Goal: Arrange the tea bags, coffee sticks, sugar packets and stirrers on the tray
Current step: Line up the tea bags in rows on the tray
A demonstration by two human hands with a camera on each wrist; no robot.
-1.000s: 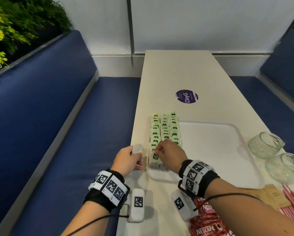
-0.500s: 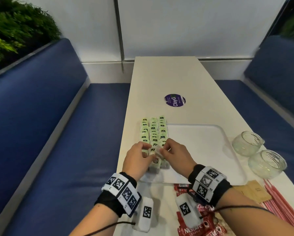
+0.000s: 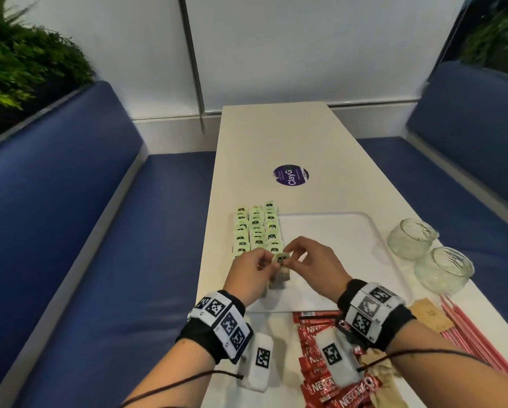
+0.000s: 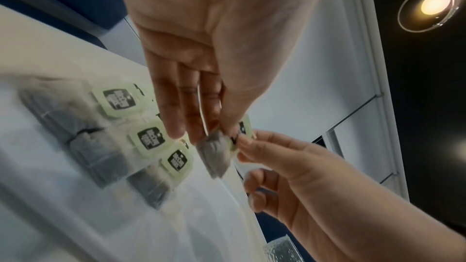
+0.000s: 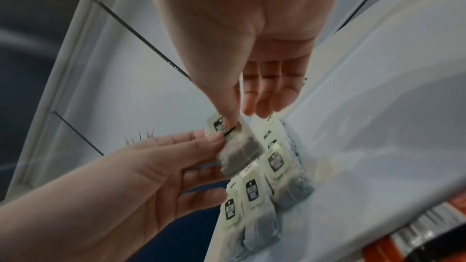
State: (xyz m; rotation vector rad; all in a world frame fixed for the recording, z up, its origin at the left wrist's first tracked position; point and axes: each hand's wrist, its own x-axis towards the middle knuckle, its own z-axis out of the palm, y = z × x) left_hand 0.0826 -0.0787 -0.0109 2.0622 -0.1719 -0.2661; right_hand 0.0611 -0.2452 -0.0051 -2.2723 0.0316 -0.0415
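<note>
I hold one tea bag between both hands, just above the near left corner of the white tray. My left hand pinches the pouch with thumb and fingers narrowed on it; my right hand pinches its pale green paper tag, the other fingers loosely curled. I judge the two-handed hold is meant to straighten tag and pouch so the bag lies flat like the rest.

The tea bag rows run along the tray's left edge in three columns, tags overlapping like shingles, probably to save room. Blur and my hands stop an exact count; each column shows several bags.

The rest of the tray is bare, so the other goods are not yet placed. Red coffee sticks lie in a heap on the counter just in front of the tray, too jumbled to count. Brown sugar packets and red-striped stirrers lie off the tray's near right corner, in numbers I cannot tell. Two glass jars stand to the right of the tray.
</note>
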